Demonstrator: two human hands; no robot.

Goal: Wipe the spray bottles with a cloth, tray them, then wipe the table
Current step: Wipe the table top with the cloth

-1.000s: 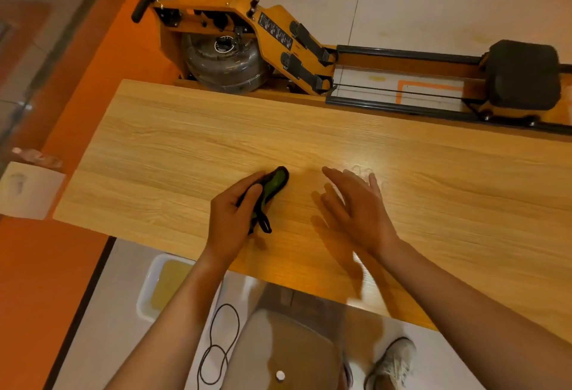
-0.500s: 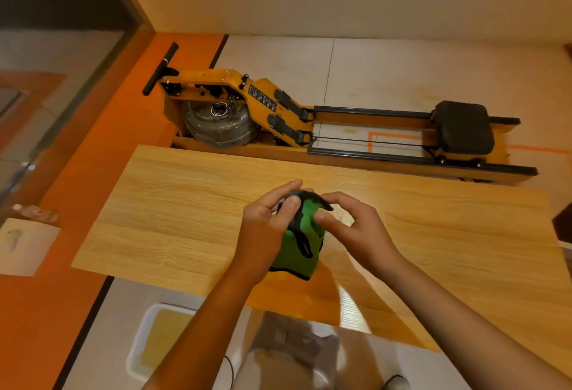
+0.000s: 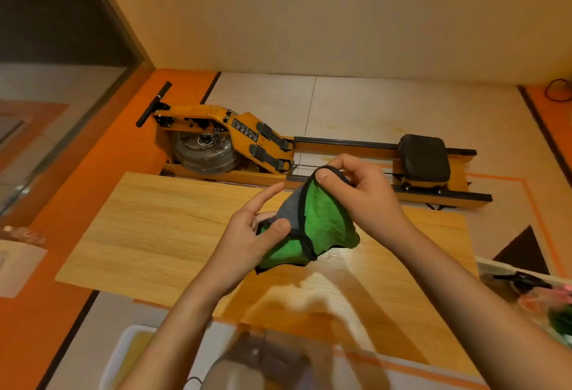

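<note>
At the frame's centre, above the wooden table, both hands hold a green cloth: left hand pinches its lower edge, right hand its top, seemingly unfolding it for wiping.

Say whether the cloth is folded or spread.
Partly folded: left hand and right hand pinch the cloth, grey flap doubled over green.
</note>
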